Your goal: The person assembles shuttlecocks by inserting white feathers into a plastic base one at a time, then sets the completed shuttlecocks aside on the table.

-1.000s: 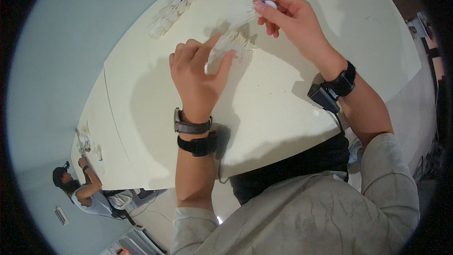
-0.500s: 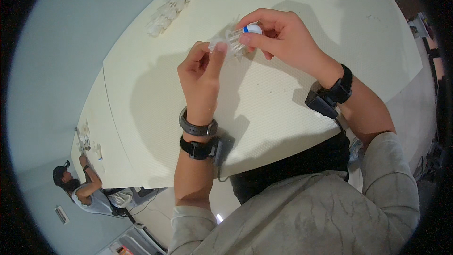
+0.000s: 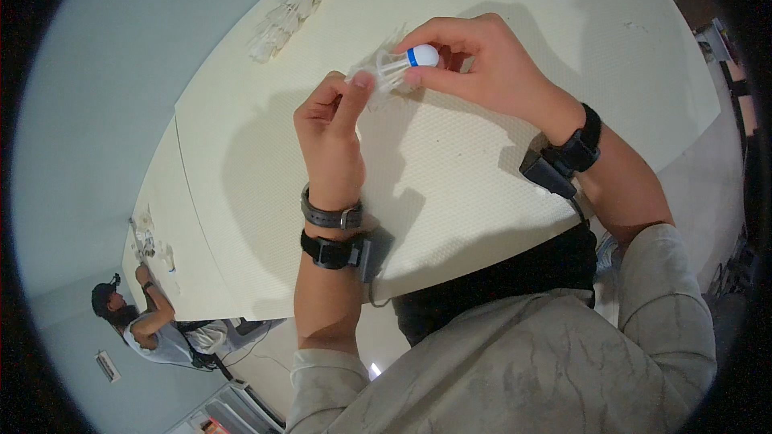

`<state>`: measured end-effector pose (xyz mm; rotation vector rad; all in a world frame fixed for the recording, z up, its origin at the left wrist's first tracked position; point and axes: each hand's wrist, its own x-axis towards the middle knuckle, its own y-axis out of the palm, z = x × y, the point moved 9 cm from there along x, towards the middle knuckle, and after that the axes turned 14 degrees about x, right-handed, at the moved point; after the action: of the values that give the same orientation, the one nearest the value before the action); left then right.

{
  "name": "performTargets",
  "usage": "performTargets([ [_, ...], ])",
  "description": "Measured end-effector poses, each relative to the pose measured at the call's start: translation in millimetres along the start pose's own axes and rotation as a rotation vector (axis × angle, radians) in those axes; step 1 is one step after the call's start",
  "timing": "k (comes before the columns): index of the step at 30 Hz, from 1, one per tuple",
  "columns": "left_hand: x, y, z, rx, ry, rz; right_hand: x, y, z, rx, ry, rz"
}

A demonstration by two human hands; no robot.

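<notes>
Ok so there's a white shuttlecock (image 3: 422,56) held between both hands, just above the worktop (image 3: 466,169). Right hand (image 3: 482,56) has its grip pinched by the blue-banded head; left hand (image 3: 334,108) has thumb and finger clamped on the feathery end, kinda blurry. Nested shuttlecocks (image 3: 289,16) lie farther off, upper left.
</notes>
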<state>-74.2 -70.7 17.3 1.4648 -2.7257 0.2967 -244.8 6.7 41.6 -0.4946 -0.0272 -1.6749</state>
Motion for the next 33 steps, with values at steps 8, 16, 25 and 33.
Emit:
performTargets([
  [8, 0, -48, -9, 0.082, 0.063, -0.356, 4, -39, -17, 0.258, 0.043, -0.252],
  [16, -6, 12, -54, 1.384, 0.785, -0.342, 4, -33, -29, 0.384, 0.112, -0.303],
  [25, -3, -2, -52, 1.105, 0.586, -0.213, 4, -32, -30, 0.420, 0.148, -0.296],
  [33, 6, -3, -15, 0.394, 0.122, -0.011, 1, 3, -24, 0.441, 0.298, -0.047],
])
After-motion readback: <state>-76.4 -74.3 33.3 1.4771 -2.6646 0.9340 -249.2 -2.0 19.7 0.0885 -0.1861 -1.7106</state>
